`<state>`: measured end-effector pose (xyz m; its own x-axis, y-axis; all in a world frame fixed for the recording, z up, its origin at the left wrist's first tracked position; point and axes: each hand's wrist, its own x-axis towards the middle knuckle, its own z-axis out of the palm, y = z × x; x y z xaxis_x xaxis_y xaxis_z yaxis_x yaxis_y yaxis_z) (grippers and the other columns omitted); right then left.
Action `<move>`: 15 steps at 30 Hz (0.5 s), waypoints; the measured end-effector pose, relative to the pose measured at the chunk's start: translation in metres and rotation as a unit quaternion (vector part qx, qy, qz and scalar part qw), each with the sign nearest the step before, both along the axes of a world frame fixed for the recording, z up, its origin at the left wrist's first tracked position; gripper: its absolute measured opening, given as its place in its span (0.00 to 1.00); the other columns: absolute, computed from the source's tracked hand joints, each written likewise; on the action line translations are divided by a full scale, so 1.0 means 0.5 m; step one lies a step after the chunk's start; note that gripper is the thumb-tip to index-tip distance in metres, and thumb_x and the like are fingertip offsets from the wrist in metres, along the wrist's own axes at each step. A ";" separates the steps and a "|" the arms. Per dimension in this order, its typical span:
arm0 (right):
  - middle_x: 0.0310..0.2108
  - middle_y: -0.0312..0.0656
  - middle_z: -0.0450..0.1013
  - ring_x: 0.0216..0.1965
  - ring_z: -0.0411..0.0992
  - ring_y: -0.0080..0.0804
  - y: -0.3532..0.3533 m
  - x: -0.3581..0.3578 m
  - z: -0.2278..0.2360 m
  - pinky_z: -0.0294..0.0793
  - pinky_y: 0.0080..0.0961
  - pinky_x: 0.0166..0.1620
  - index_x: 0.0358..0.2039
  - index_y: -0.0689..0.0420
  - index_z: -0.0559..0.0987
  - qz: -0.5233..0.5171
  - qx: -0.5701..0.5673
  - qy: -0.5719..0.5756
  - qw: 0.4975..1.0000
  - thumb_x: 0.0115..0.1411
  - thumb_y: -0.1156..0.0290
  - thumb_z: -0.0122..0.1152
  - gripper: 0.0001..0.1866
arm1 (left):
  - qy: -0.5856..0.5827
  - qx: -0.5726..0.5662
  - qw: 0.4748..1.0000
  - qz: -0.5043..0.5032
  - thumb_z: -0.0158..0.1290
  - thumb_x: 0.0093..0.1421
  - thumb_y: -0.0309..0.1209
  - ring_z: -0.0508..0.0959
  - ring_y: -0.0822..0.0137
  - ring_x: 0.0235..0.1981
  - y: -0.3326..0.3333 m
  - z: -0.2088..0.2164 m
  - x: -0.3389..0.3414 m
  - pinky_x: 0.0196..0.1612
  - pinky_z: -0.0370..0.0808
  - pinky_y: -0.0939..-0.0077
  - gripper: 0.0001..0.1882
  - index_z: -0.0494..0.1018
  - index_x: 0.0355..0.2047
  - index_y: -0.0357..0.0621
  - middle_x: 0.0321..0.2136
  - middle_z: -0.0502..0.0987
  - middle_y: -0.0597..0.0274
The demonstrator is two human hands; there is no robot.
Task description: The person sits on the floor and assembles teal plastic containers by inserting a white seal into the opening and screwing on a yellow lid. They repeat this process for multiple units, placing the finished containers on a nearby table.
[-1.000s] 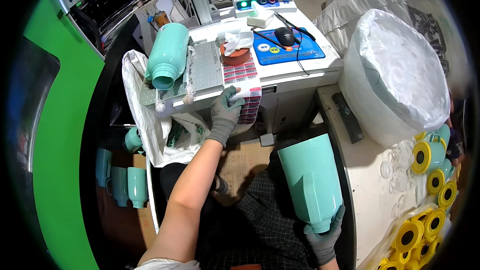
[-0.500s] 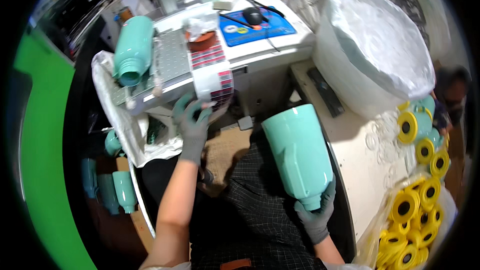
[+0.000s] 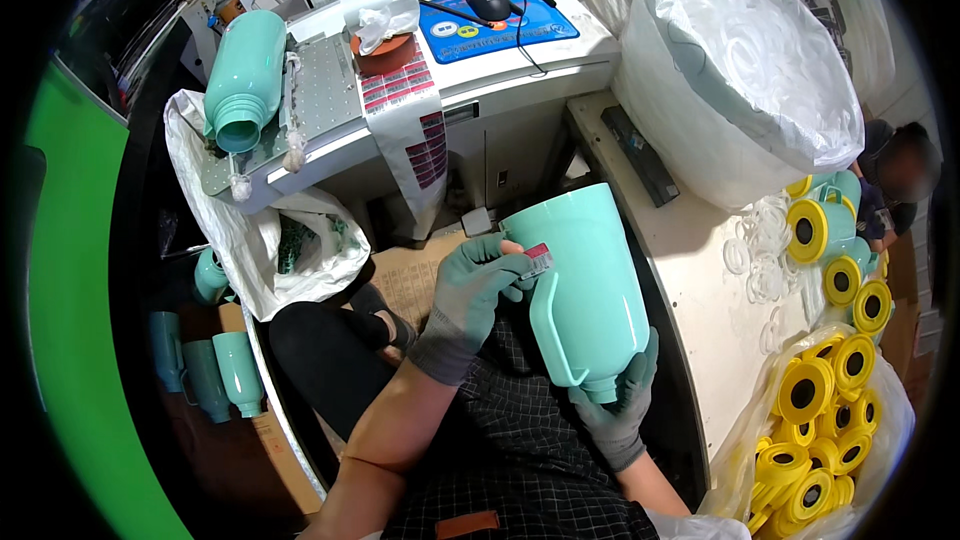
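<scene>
A large mint-green bottle with a side handle (image 3: 592, 280) lies tilted over my lap, its narrow neck toward me. Gloved, my right hand (image 3: 620, 405) grips it around the neck end. My left hand (image 3: 475, 290), also gloved, pinches a small red-and-white sticker (image 3: 538, 260) close to the bottle's side, above the handle. Whether the sticker touches the bottle I cannot tell. A sheet of such stickers (image 3: 425, 155) hangs off the front of the white workbench (image 3: 545, 85), with an orange-brown round object (image 3: 385, 54) on its upper part.
Another mint bottle (image 3: 246, 80) lies on the perforated metal plate (image 3: 335, 100). A big white bag of clear rings (image 3: 700, 140) stands at right, near loose rings (image 3: 765, 255) and a bag of yellow lids (image 3: 810, 440). Several bottles (image 3: 238, 370) stand low at left. Another person (image 3: 895, 175) is at far right.
My left hand has come from the hanging sheet to the bottle, now with a sticker in its fingers. The bottle has turned, its handle now facing further left.
</scene>
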<state>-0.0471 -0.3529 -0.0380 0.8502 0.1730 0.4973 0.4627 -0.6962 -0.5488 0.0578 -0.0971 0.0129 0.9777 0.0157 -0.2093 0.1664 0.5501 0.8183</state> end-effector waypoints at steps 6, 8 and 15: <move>0.73 0.69 0.48 0.67 0.62 0.70 -0.003 -0.011 0.005 0.75 0.54 0.57 0.77 0.39 0.49 0.000 -0.081 -0.031 0.996 0.48 0.60 0.80 0.62 | -0.037 0.065 0.994 0.082 0.65 0.60 0.26 0.78 0.76 0.28 -0.025 0.015 0.000 0.32 0.76 0.82 0.10 0.76 0.38 0.38 0.31 0.81 0.64; 0.73 0.69 0.48 0.67 0.62 0.70 -0.001 -0.005 0.005 0.75 0.53 0.58 0.77 0.39 0.49 0.009 -0.057 -0.039 0.998 0.47 0.61 0.81 0.63 | -0.025 0.278 0.959 0.039 0.68 0.57 0.29 0.76 0.76 0.27 0.030 0.013 0.012 0.33 0.75 0.81 0.14 0.75 0.37 0.38 0.28 0.79 0.66; 0.72 0.53 0.56 0.70 0.61 0.44 -0.026 0.006 0.018 0.65 0.43 0.68 0.76 0.65 0.49 -0.011 0.321 0.154 0.934 0.50 0.55 0.80 0.63 | -0.085 0.736 0.621 0.255 0.70 0.50 0.42 0.76 0.46 0.53 0.342 0.000 -0.031 0.55 0.75 0.55 0.37 0.69 0.57 0.42 0.51 0.75 0.51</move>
